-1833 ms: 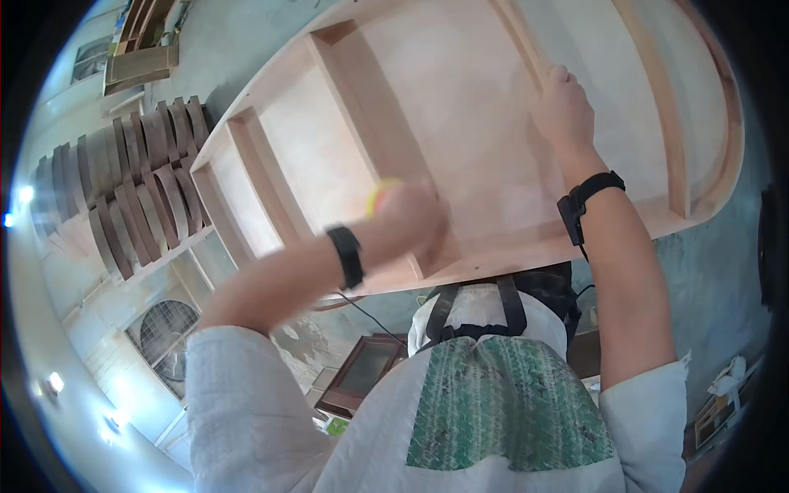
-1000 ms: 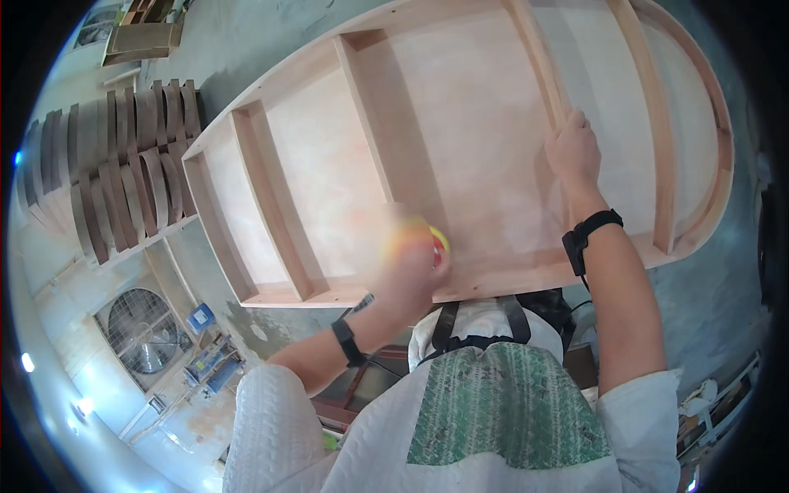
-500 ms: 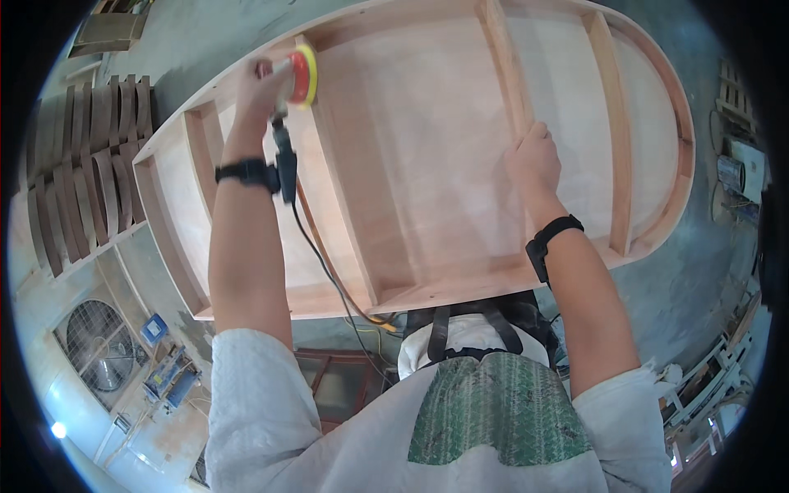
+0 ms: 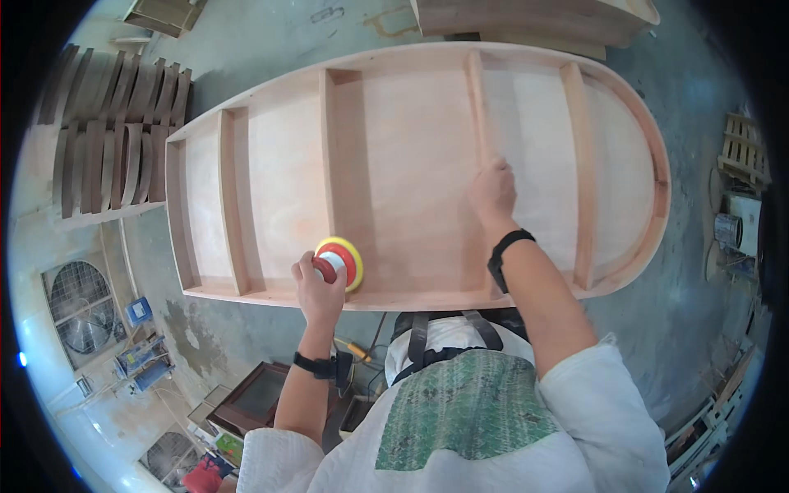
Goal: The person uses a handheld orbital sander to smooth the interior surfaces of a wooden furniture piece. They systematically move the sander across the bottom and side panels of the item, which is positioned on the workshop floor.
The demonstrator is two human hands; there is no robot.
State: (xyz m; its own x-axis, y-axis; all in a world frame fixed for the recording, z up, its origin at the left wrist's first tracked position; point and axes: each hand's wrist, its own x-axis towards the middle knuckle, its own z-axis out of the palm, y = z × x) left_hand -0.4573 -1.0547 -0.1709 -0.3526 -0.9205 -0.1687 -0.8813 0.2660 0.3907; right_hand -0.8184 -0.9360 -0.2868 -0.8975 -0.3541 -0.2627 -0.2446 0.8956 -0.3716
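Observation:
My left hand [image 4: 319, 289] is closed round a handheld disc sander [image 4: 339, 261], a red and silver tool with a yellow-edged round pad. The sander is tilted, its pad edge-up at the near end of a wooden crosspiece [image 4: 326, 156]. That crosspiece belongs to a long, pale wooden frame [image 4: 411, 301] with a flat panel inside and a rounded right end. Farther right, my right hand [image 4: 494, 194] grips another crosspiece [image 4: 475, 103] with its fingers wrapped over the top. Both wrists wear black straps.
Curved brown wooden pieces [image 4: 123, 123] stand in rows at the left. Another wooden piece [image 4: 534, 18] lies beyond the frame. A fan [image 4: 80, 304] and a blue box [image 4: 139, 311] are at lower left; a pallet [image 4: 744, 148] stands at the right.
My left hand has brought the sander from the frame's far side down to its near edge. My right hand stays on its crosspiece. The view has shifted, showing more beyond the frame.

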